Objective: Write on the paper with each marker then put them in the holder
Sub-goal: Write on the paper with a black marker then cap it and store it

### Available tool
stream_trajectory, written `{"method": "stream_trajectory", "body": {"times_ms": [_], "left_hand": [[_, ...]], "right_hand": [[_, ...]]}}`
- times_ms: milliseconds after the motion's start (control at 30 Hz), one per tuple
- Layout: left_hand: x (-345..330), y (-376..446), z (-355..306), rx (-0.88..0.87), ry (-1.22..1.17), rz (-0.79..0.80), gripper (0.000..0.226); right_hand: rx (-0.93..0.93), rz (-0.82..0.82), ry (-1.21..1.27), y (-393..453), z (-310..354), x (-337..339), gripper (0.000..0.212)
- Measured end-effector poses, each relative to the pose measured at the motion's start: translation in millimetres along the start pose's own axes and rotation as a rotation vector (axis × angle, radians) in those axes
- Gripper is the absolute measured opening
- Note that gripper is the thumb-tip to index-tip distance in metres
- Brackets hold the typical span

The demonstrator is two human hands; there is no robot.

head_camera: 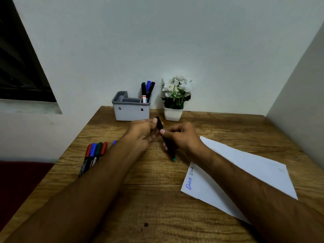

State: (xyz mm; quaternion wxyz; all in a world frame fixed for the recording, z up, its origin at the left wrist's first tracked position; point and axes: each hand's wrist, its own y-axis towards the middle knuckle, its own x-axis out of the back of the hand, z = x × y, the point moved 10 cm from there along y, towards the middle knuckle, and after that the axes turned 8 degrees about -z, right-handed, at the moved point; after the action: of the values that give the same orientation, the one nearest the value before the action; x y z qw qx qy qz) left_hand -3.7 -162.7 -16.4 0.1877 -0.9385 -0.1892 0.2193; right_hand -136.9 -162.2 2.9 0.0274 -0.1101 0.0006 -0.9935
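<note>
Above the middle of the brown wood-grain table [157,199], the person's two hands meet on one black-barrelled marker [168,146] with a green end. The left hand [143,132] pinches its far end, which looks like the cap, while the right hand [182,135] curls round the barrel. The white sheet of paper [245,172], bearing blue and dark writing at its near-left edge, lies to the right. A row of red, blue and green capped markers [94,155] lies at the left. At the far edge stands the grey compartmented holder [130,109], with three markers upright in its right compartment, just beside a white potted plant [175,99].
</note>
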Motion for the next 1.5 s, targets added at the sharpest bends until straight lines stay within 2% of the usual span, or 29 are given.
{"method": "stream_trajectory", "body": {"times_ms": [200,300,367,433,533,600,633,667,767,933,1033,1100,1167,1333,1500], "left_hand": [[-25,-6,23,0.129,-0.083,0.051,0.027],[-22,-3,13,0.197,-0.341,0.029,0.019],[-8,12,-14,0.106,-0.46,-0.034,0.016],[-9,26,-37,-0.088,-0.235,-0.068,0.02],[-31,19,-38,-0.413,0.384,-0.07,0.02],[-44,7,-37,-0.681,0.801,-0.093,0.01],[-49,3,-35,-0.795,0.967,-0.095,0.014],[-54,1,-30,-0.865,1.074,-0.063,0.017],[-65,-4,-7,-0.928,1.259,0.057,0.015],[-74,-12,1,-1.051,1.248,0.11,0.016],[-77,-25,-5,-1.124,1.205,0.069,0.028],[-78,-42,-10,-1.217,1.191,0.058,0.024],[-76,-59,-5,-1.261,1.184,0.137,0.022],[-68,-92,43,-1.216,1.35,0.494,0.026],[-61,-98,72,-1.103,1.491,0.7,0.053]], "right_hand": [[-0.168,0.003,0.079,-4,-14,5,0.028],[-0.358,0.127,0.134,-19,-26,5,0.032],[-0.454,0.207,0.153,-38,-33,7,0.031],[-0.396,0.144,0.166,-36,-28,25,0.028],[-0.182,-0.043,0.157,-17,-8,59,0.022],[-0.093,-0.11,0.138,-12,-1,76,0.022],[-0.07,-0.127,0.136,-12,0,83,0.023],[-0.052,-0.135,0.139,-12,-1,89,0.023],[-0.027,-0.155,0.169,-14,-1,107,0.023],[-0.03,-0.19,0.179,-17,-9,123,0.021],[-0.032,-0.176,0.208,-20,-12,123,0.019],[-0.026,-0.159,0.265,-20,-14,125,0.024],[-0.005,-0.126,0.318,-19,-13,127,0.027],[-0.005,-0.049,0.542,-12,-18,130,0.034],[0.061,-0.125,0.454,-19,-19,141,0.017]]}}
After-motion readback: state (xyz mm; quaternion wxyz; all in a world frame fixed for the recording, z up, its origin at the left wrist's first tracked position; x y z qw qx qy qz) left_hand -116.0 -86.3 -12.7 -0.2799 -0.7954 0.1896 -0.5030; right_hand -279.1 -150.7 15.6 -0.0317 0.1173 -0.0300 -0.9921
